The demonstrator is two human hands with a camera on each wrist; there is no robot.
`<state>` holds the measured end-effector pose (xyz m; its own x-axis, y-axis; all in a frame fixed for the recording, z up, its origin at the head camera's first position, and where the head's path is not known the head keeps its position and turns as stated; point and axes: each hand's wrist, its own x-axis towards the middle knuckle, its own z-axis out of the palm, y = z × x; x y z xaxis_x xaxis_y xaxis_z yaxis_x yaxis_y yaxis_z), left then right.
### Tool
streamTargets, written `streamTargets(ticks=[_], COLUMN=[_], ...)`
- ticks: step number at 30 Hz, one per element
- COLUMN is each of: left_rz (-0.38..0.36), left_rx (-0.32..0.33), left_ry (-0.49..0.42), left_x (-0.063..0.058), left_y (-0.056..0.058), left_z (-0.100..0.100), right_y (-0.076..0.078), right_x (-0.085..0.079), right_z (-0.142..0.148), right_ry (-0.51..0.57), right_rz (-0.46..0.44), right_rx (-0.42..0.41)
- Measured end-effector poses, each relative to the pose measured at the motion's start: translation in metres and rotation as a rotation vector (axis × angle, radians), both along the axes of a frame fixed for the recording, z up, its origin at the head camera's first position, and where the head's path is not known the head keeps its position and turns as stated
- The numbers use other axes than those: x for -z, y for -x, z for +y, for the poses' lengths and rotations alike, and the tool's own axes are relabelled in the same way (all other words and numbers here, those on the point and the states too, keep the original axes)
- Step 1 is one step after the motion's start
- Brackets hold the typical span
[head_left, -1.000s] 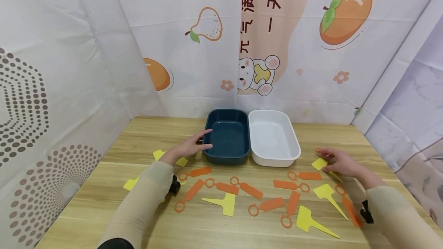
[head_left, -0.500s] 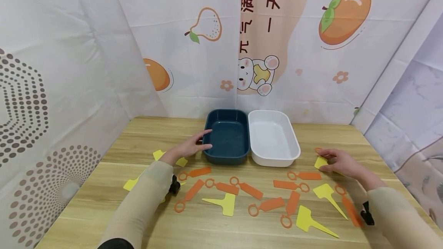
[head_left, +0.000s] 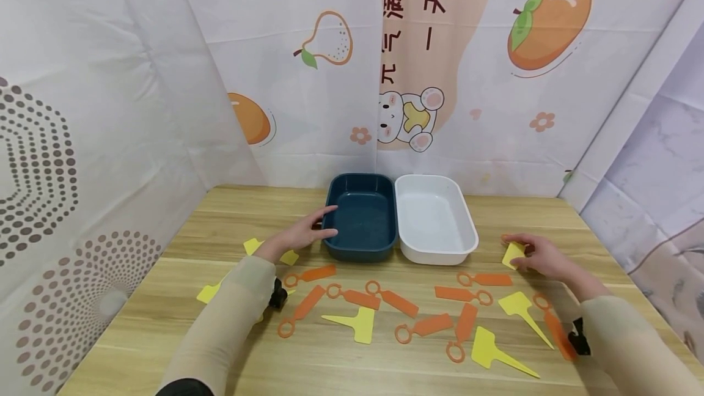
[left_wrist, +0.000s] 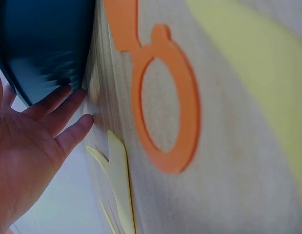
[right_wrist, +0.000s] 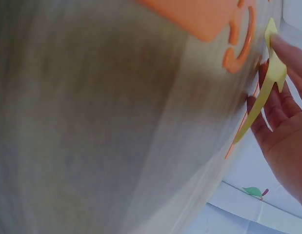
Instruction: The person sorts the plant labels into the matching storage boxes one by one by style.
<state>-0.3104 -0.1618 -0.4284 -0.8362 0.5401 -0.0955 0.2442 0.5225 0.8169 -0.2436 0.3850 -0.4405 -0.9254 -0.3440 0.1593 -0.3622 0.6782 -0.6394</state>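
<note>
My left hand (head_left: pixel 299 232) is at the left side of the dark blue tray (head_left: pixel 360 255), thumb and index finger over its rim. In the left wrist view, the other fingers (left_wrist: pixel 75 134) extend fairly straight beside the tray's outer wall (left_wrist: pixel 38 53). On the right, my right hand (head_left: pixel 544 256) pinches a yellow T-shaped plant label (head_left: pixel 513 254) between thumb and fingers. The right wrist view shows this label (right_wrist: pixel 275 70) tilted up at the tabletop, its pointed stem toward the wrist. Behind it lies an orange ring tag (head_left: pixel 505 237), mostly hidden by the hand.
A white tray (head_left: pixel 437 258) stands against the blue one's right side. Several orange ring tags (head_left: pixel 433 324) and yellow plant labels (head_left: pixel 363 324) lie scattered across the wooden table (head_left: pixel 330 371). More yellow labels (head_left: pixel 208 293) are partly under the left forearm. A printed curtain (head_left: pixel 308 115) hangs behind.
My right hand has taken up the yellow plant label and tilted it, its broad head now turned up toward the view. The left hand and both trays stay in place.
</note>
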Motion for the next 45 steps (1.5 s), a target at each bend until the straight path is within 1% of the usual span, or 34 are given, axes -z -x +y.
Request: streamTargets(ticks=[2, 4, 6, 10, 11, 17, 26, 31, 33, 36, 40, 45], left_rz=[-0.003, -0.003, -0.006, -0.001, -0.001, -0.004, -0.012, -0.015, -0.014, -0.011, -0.009, -0.01], left_rx=[0.002, 0.002, -0.003, -0.002, -0.002, -0.002, 0.002, 0.001, 0.002, 0.003, 0.003, 0.003], left_ry=[-0.007, -0.009, -0.004, 0.003, 0.004, -0.008, -0.011, -0.01, -0.012, -0.016, -0.014, -0.013], left_x=[0.001, 0.002, 0.002, 0.001, 0.0, -0.003, -0.002, -0.002, 0.0, 0.001, 0.002, 0.0], left_y=[0.001, 0.002, 0.002, 0.0, 0.0, -0.002, -0.001, -0.001, 0.0, 0.001, 0.001, 0.0], left_z=[0.0, 0.0, 0.0, 0.0, 0.0, 0.001, 0.001, 0.0, 0.0, 0.0, 0.0, 0.001], right_y=[0.001, 0.002, 0.003, 0.001, 0.001, 0.005, 0.017, 0.024, 0.027, 0.032, 0.039, 0.046], right_x=[0.001, 0.001, -0.001, -0.014, -0.017, -0.034, -0.063, -0.079, -0.085, -0.091, -0.097, -0.1], right_z=[0.003, 0.005, 0.007, 0.004, 0.003, -0.001, -0.014, -0.023, -0.028, -0.038, -0.055, -0.076], right_ry=[0.051, 0.04, 0.012, -0.044, -0.038, 0.023, -0.014, -0.044, -0.06, -0.056, -0.025, -0.006], right_rz=[0.035, 0.061, 0.043, -0.019, -0.03, -0.018, 0.043, 0.028, 0.01, -0.015, -0.042, -0.065], right_rx=[0.002, 0.022, 0.055, 0.101, 0.099, 0.082, 0.067, 0.057, 0.064, 0.063, 0.039, 0.031])
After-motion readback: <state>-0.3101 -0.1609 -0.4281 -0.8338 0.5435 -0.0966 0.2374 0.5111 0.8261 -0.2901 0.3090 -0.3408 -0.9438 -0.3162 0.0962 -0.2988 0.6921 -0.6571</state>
